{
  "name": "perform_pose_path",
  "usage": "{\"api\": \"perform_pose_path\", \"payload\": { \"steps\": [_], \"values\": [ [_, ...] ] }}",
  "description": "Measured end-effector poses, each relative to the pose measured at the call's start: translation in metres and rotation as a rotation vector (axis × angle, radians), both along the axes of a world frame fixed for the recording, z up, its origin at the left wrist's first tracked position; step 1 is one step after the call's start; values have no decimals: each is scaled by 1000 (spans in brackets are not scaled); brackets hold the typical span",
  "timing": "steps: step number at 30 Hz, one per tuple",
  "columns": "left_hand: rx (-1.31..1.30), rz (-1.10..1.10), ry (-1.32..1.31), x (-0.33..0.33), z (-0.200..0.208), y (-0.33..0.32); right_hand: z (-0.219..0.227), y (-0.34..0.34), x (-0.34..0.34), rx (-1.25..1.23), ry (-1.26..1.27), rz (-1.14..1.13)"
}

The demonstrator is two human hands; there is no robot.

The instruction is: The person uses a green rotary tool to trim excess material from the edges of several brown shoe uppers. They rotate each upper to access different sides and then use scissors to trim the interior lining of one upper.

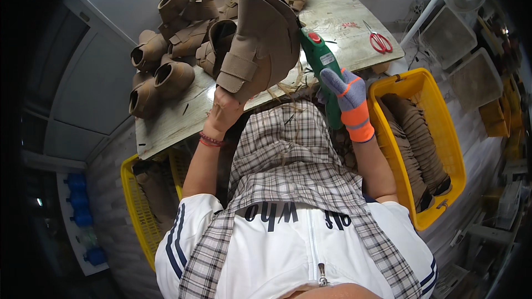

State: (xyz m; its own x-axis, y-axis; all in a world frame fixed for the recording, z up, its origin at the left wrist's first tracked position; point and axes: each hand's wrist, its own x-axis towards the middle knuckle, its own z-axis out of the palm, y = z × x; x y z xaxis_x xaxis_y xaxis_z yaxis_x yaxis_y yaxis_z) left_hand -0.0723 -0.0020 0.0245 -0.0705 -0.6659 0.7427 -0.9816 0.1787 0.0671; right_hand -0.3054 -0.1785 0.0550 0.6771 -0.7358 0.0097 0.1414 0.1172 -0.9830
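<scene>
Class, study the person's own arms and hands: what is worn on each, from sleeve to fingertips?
Both arms have short white sleeves with dark stripes, leaving the forearms bare. The left hand has no glove; its wrist carries reddish bracelets, one of them beaded. The right hand wears a grey-blue glove with orange trim and a grey-banded orange cuff.

The table [349, 50] bears tan uppers [174, 76] and scissors [380, 42]
</scene>
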Motion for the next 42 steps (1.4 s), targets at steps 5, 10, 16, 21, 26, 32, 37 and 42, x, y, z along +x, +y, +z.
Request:
{"api": "perform_pose_path", "payload": {
  "steps": [5,10,16,21,26,32,37,42],
  "values": [
    [77,-108,736,-9,0,12,-9,-19,-7,-132,-38,-77],
    [2,-812,1873,0,58,17,-35,-29,-32,-185,49,-198],
    [-46,-1098,2329,68,35,15,-62,-20,-54,-877,154,-314],
    [-11,-1040,2547,80,18,13,-50,-14,-55,-1103,184,-330],
    [4,-1036,2664,75,17,6,-43,-17,-51,-1140,149,-294],
    [31,-930,2734,73,18,-1,-44,-15,-48,-1065,132,-216],
    [-46,-902,2691,74,6,-1,-37,-13,-45,-1131,52,-231],
    [-98,-891,2718,79,4,0,-39,-14,-40,-1136,82,-227]
  ]
}}
